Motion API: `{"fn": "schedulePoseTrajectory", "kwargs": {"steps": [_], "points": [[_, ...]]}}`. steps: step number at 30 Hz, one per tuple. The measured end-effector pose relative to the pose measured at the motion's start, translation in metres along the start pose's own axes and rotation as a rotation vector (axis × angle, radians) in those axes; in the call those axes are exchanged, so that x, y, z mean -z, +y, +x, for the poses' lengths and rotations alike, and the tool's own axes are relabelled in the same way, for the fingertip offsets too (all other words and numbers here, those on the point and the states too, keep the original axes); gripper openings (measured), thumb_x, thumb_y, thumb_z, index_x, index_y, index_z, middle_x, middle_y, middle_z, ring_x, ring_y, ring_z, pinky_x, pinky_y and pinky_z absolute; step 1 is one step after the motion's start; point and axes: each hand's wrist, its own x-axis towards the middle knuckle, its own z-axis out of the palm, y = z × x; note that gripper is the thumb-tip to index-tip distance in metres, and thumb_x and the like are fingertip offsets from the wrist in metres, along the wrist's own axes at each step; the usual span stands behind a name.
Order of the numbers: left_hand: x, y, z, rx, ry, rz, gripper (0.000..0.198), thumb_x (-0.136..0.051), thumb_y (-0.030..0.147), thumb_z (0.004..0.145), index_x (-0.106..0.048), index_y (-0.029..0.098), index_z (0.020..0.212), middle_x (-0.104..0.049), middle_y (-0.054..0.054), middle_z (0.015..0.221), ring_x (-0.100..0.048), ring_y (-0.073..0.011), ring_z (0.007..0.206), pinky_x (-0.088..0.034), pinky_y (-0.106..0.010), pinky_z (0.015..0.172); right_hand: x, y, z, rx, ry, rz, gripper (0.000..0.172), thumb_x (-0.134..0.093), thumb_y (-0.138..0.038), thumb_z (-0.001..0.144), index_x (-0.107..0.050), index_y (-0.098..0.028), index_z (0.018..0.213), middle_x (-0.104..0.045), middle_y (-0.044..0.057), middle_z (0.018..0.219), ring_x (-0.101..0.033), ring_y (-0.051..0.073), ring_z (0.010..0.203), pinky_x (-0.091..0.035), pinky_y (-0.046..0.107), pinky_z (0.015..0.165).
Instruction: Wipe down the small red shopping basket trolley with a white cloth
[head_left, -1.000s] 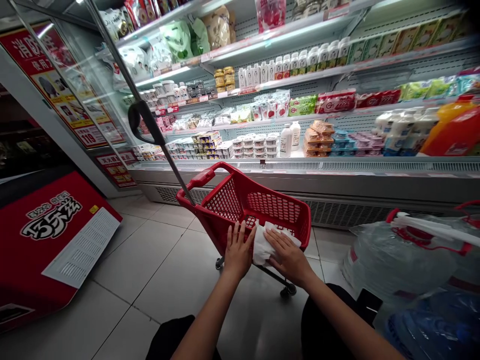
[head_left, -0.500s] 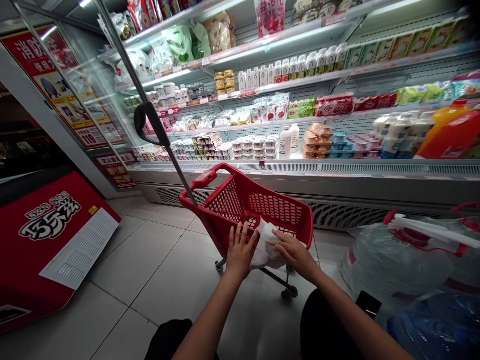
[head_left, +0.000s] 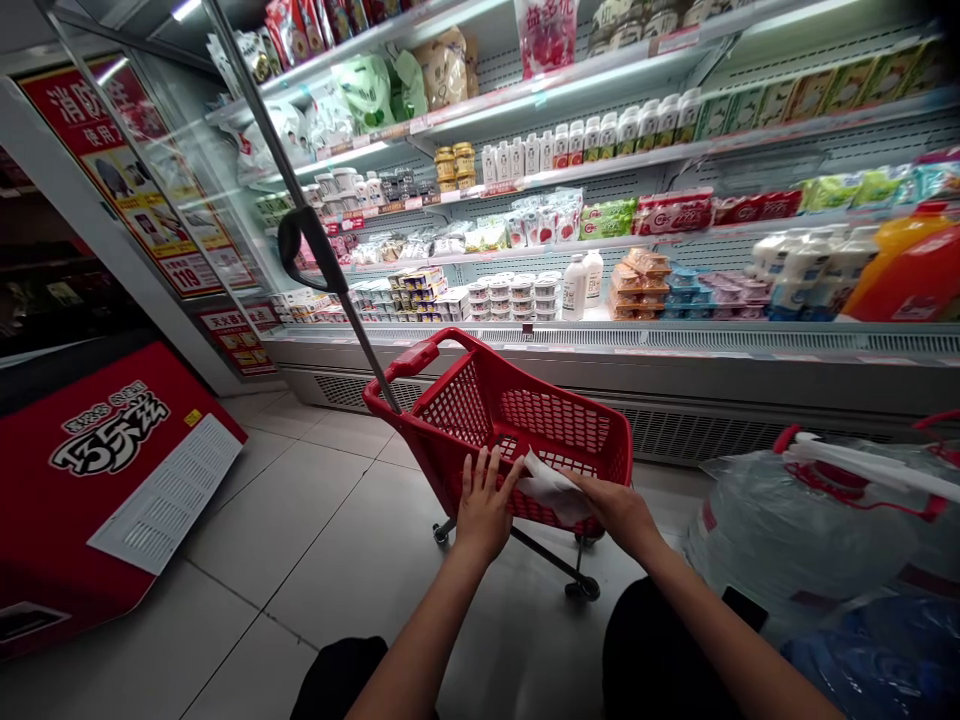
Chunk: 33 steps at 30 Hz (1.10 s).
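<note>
A red plastic shopping basket on wheels [head_left: 551,420] stands on the tiled floor in front of me, its long grey pull handle [head_left: 315,250] rising to the upper left. My left hand [head_left: 484,500] lies flat against the basket's near wall, fingers stretched upward. My right hand [head_left: 615,505] grips a crumpled white cloth [head_left: 551,485] and presses it onto the same near wall, just right of my left hand.
An open chiller [head_left: 675,340] full of yoghurt cups, milk bottles and packs runs behind the basket. A red chest freezer [head_left: 105,470] stands at the left. Large water bottles wrapped in plastic [head_left: 795,520] sit at the right. My dark-clad knees show below.
My right hand has drawn the cloth rightward and downward along the basket wall, and it now bunches in a grip instead of lying flat. My left hand stays in place.
</note>
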Motion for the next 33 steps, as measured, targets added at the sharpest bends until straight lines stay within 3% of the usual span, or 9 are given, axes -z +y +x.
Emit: {"fn": "schedulePoseTrajectory", "kwargs": {"steps": [5,8,13,16,21,25,28,30,33], "points": [[0.001,0.002,-0.001,0.001,-0.009,-0.014,0.103,-0.071,0.025,0.081,-0.013,0.033,0.166,-0.024,-0.012,0.171,-0.023,-0.0367,0.157,-0.012,-0.060,0.127,0.018,0.016,-0.002,-0.066,-0.052,0.156,0.040,-0.043,-0.036,0.103,-0.065,-0.041,0.136,-0.079,-0.004,0.116,-0.077,0.023,0.096,-0.061,0.030,0.073],[0.002,0.002,-0.001,0.004,-0.019,-0.031,0.102,-0.070,0.023,0.082,-0.013,0.033,0.166,-0.024,-0.013,0.171,-0.022,-0.0366,0.157,-0.012,-0.061,0.127,0.048,0.043,-0.007,-0.198,0.088,0.150,0.041,-0.041,-0.044,0.104,-0.072,-0.031,0.126,-0.081,0.003,0.107,-0.077,0.026,0.091,-0.058,0.030,0.068],[0.001,0.005,0.000,0.015,0.002,-0.053,0.102,-0.068,0.019,0.082,-0.012,0.032,0.166,-0.021,-0.011,0.172,-0.020,-0.0365,0.157,-0.012,-0.060,0.127,0.096,0.071,-0.016,-0.435,0.367,-0.297,0.044,-0.042,-0.047,0.102,-0.072,-0.026,0.126,-0.078,0.011,0.107,-0.073,0.027,0.078,-0.048,0.029,0.053],[0.000,0.008,0.001,0.030,0.008,-0.053,0.104,-0.068,0.018,0.080,-0.012,0.031,0.166,-0.021,-0.012,0.172,-0.018,-0.0372,0.158,-0.013,-0.059,0.128,0.083,0.048,-0.022,-0.334,0.288,-0.336,0.039,-0.044,-0.040,0.101,-0.070,-0.026,0.126,-0.074,0.009,0.117,-0.071,0.022,0.076,-0.048,0.029,0.052],[0.001,0.007,0.000,0.026,-0.008,-0.051,0.105,-0.070,0.018,0.079,-0.013,0.031,0.166,-0.021,-0.012,0.172,-0.018,-0.0375,0.158,-0.014,-0.059,0.128,0.028,0.006,-0.039,-0.199,0.083,-0.152,0.039,-0.045,-0.039,0.101,-0.067,-0.031,0.132,-0.068,0.007,0.122,-0.072,0.023,0.091,-0.055,0.029,0.055],[0.003,0.005,-0.002,0.014,-0.006,-0.059,0.105,-0.071,0.018,0.079,-0.013,0.031,0.166,-0.020,-0.013,0.171,-0.018,-0.0375,0.158,-0.016,-0.060,0.127,0.020,0.016,-0.051,-0.084,0.129,-0.201,0.045,-0.049,-0.041,0.101,-0.060,-0.031,0.143,-0.061,0.009,0.142,-0.065,0.032,0.120,-0.060,0.046,0.089],[0.002,0.006,-0.002,0.026,-0.004,-0.058,0.106,-0.071,0.017,0.079,-0.013,0.032,0.166,-0.020,-0.013,0.172,-0.017,-0.0373,0.158,-0.015,-0.060,0.128,0.023,0.031,-0.052,0.116,0.105,-0.175,0.059,-0.048,-0.030,0.101,-0.039,-0.032,0.159,-0.047,0.005,0.160,-0.045,0.032,0.145,-0.041,0.055,0.117],[0.002,0.006,-0.001,0.032,-0.007,-0.054,0.106,-0.070,0.016,0.079,-0.013,0.032,0.166,-0.020,-0.013,0.172,-0.018,-0.0370,0.158,-0.014,-0.060,0.128,0.023,0.039,-0.052,0.194,0.083,-0.135,0.068,-0.042,-0.019,0.101,-0.023,-0.033,0.164,-0.045,0.003,0.161,-0.043,0.026,0.148,-0.034,0.053,0.123],[0.002,0.003,0.000,0.024,-0.018,-0.052,0.103,-0.069,0.018,0.080,-0.014,0.033,0.166,-0.022,-0.014,0.171,-0.018,-0.0364,0.158,-0.014,-0.059,0.128,0.017,0.044,-0.057,0.206,0.104,-0.109,0.075,-0.035,-0.008,0.099,-0.015,-0.036,0.165,-0.051,-0.001,0.157,-0.048,0.021,0.144,-0.033,0.050,0.125]]}}
